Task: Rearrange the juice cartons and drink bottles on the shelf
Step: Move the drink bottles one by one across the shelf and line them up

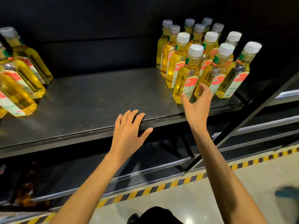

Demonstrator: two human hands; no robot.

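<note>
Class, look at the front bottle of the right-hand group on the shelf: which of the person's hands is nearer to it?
Right. The right hand is open at the front bottle, fingers beside its base. The left hand rests on the shelf edge, well to the bottle's left.

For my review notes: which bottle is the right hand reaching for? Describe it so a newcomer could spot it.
Start at the dark shelf and go to the bottle cluster at its right end. It is the nearest bottle, front left of that cluster, just beyond the open right hand. It stands closer to the shelf's front edge than its neighbours.
</note>
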